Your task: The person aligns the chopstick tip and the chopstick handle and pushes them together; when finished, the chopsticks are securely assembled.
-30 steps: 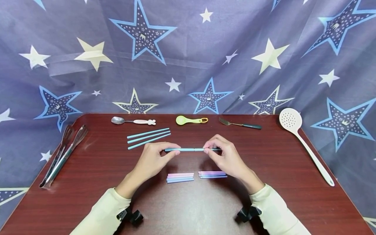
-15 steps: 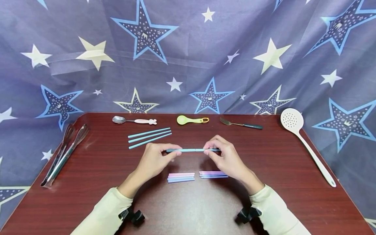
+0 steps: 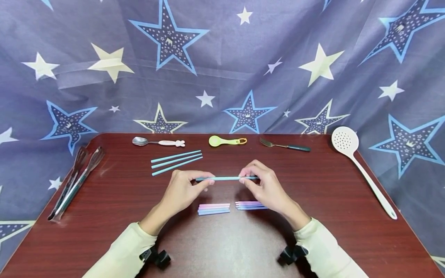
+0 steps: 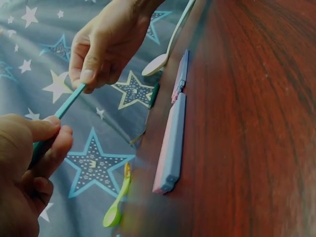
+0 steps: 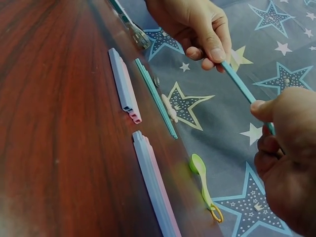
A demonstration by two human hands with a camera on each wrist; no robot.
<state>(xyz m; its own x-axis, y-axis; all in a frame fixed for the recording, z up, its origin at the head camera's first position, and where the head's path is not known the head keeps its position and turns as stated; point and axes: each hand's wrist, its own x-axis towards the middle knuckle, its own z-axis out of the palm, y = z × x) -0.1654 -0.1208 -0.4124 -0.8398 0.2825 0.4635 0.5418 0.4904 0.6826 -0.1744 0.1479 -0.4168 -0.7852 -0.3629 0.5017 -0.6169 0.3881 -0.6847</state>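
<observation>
A thin teal chopstick (image 3: 226, 178) is held level above the table between both hands. My left hand (image 3: 182, 189) pinches its left part between thumb and fingers. Near the other end, my right hand (image 3: 267, 187) pinches it the same way. The visible stretch between the hands runs straight, seen close in the right wrist view as one unbroken teal stick (image 5: 239, 84). Behind my left hand lie three teal chopsticks (image 3: 176, 161), side by side and slanted. In front are two small groups of short pink and blue pieces, a left group (image 3: 213, 209) and a right group (image 3: 250, 205), partly behind my right hand.
Along the back edge lie a spoon (image 3: 167, 143) with a pink handle, a green measuring spoon (image 3: 222, 141) and a fork (image 3: 285, 146). Metal tongs (image 3: 76, 185) lie at the left, a white skimmer (image 3: 368, 175) at the right. A star-patterned cloth (image 3: 222, 58) hangs behind the table.
My right hand has shifted slightly left toward my left hand. The joint line seen earlier in the middle of the chopstick no longer shows between the hands.
</observation>
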